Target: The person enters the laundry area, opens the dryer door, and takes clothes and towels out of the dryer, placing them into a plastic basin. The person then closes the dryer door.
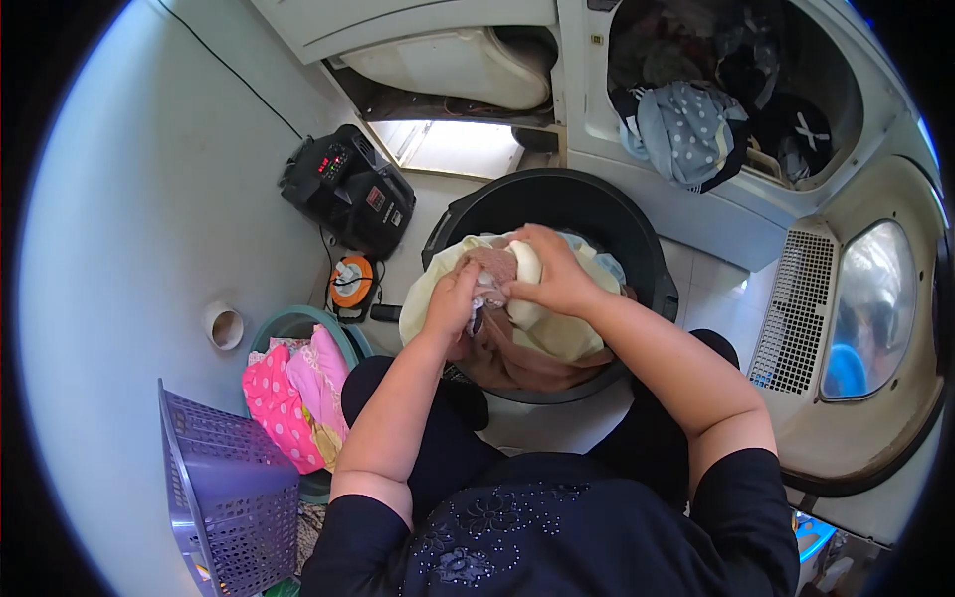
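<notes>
A wide black tub point(587, 189) stands on the floor between my knees, with cream cloth point(428, 298) and brown cloth point(542, 363) heaped in it. Over the heap, my left hand point(456, 303) is closed on a bunched part of the brown cloth. My right hand point(553, 274) grips a rolled part of the cream cloth, close beside the left. Some white, patterned fabric shows between the hands. The cloth hides parts of my fingertips.
An open dryer point(587, 134) with clothes hanging from its opening stands ahead right, its round door point(885, 428) swung out. A black speaker point(348, 194) and orange cable reel point(351, 281) stand left, near a green basin point(288, 323) of pink clothes and a purple basket point(224, 458).
</notes>
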### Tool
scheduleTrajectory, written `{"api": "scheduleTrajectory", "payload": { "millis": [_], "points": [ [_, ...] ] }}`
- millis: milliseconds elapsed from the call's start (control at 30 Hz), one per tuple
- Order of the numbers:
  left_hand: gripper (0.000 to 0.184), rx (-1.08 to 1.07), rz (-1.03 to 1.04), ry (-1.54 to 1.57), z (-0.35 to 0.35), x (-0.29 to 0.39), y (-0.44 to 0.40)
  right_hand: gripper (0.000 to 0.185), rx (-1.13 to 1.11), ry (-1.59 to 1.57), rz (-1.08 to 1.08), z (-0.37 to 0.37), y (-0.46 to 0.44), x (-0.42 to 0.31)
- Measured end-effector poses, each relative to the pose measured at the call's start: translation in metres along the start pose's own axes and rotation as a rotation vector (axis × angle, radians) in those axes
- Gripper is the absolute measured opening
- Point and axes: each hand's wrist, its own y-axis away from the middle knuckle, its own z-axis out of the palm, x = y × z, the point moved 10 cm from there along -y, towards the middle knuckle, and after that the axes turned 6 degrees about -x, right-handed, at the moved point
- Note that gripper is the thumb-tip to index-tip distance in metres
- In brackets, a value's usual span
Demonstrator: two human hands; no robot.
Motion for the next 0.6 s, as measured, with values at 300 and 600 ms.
{"api": "scheduleTrajectory", "payload": {
  "millis": [300, 600],
  "points": [
    [0.029, 0.043, 0.249, -0.478, -0.010, 0.041, -0.004, 0.028, -0.313, -0.625, 0.540, 0.024, 0.002, 0.062],
    [0.031, 0.015, 0.503, -0.141, -0.021, 0.029, -0.003, 0.022, -0.307, -0.442, 0.459, 0.001, -0.006, 0.048]
  ]
}}
